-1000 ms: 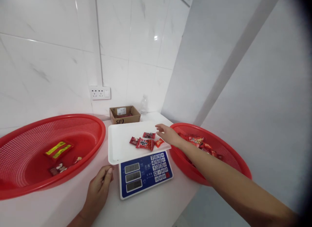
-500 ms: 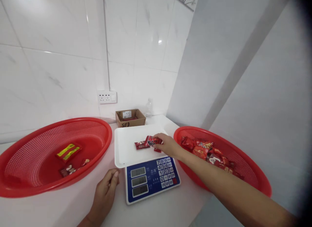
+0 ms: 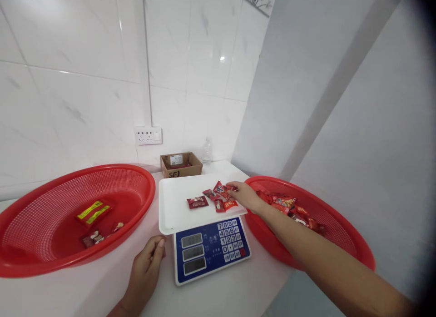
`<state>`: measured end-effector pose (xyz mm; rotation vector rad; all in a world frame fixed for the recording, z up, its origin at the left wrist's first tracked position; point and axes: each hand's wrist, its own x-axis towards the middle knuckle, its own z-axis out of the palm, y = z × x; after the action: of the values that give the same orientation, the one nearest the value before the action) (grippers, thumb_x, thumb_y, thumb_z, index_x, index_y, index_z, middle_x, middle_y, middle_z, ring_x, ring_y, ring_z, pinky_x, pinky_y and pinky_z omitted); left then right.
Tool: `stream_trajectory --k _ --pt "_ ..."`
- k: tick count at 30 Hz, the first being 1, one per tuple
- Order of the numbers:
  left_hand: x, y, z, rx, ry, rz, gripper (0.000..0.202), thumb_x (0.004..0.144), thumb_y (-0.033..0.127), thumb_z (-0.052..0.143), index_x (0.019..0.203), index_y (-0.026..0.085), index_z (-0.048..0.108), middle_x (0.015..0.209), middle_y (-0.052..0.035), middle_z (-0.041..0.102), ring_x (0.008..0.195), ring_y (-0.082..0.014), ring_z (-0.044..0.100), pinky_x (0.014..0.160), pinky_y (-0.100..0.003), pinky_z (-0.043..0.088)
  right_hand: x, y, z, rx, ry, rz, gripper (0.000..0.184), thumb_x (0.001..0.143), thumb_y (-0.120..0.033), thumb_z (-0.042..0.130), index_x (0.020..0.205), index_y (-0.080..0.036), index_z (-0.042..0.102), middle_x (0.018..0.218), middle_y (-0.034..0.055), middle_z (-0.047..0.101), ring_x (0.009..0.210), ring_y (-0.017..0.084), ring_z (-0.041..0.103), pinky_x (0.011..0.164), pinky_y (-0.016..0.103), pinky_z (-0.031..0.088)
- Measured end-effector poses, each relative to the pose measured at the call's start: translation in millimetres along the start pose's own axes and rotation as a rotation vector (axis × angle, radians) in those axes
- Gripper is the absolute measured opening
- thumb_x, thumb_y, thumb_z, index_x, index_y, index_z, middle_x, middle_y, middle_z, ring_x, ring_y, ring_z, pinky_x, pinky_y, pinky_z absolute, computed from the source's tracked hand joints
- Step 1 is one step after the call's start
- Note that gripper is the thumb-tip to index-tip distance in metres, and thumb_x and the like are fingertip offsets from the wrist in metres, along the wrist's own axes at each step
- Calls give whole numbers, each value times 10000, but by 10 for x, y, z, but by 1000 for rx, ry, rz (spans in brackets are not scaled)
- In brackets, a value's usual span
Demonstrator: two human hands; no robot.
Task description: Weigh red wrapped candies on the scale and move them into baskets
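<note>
A white-and-blue digital scale (image 3: 213, 249) stands on the table, with several small red snack packets on its white tray (image 3: 177, 219). My right hand (image 3: 244, 195) reaches over the tray's right side, its fingers closed on the right end of a red snack packet (image 3: 222, 189). Left of that lie a dark red packet (image 3: 197, 202) and another red packet (image 3: 211, 195). An orange-red packet (image 3: 230, 204) lies just below my fingers. My left hand (image 3: 148, 260) rests curled on the table by the scale's left corner, with nothing visible in it.
A large red basket (image 3: 139, 171) on the left holds a few packets, one with yellow stripes (image 3: 93, 212). Another red basket (image 3: 350, 237) on the right contains several red packets. Behind the scale are a cardboard box (image 3: 185, 170) and a clear bottle (image 3: 207, 151).
My right hand has moved slightly right and up across the tray. The bunched packets now lie more spread out, and the orange-red one shows. My left hand stays in place.
</note>
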<state>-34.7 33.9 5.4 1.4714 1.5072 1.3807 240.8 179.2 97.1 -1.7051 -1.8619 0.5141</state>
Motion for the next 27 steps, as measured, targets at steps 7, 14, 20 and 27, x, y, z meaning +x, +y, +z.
stream_trajectory --k 7,14,20,27 --pt "11 15 3 18 -8 13 347 810 523 432 756 200 547 594 22 497 563 -137 496 525 -225 425 -194 -76 -67 -166 -26 -47 374 786 -198 569 1159 -179 556 1130 118 610 934 216 599 805 324 444" --pt "8 -8 5 38 -20 9 342 817 514 422 778 199 548 603 23 504 573 -136 498 542 -229 424 -408 -207 0 -237 -189 -182 299 753 -156 579 1044 -212 619 1053 68 651 975 226 593 846 324 429" --pt "2 -61 0 34 -24 -6 349 826 517 405 801 201 550 619 23 496 594 -139 494 562 -234 421 -454 -379 168 -170 -180 -415 290 806 -203 548 1088 -175 611 1128 88 617 1073 212 539 941 363 404" --pt "6 -58 -5 25 -31 -20 355 822 527 410 810 198 544 632 18 499 606 -145 497 570 -243 425 -577 -574 419 -299 -304 -671 483 854 -402 518 1280 -173 507 1390 111 422 1328 276 266 1083 470 209"
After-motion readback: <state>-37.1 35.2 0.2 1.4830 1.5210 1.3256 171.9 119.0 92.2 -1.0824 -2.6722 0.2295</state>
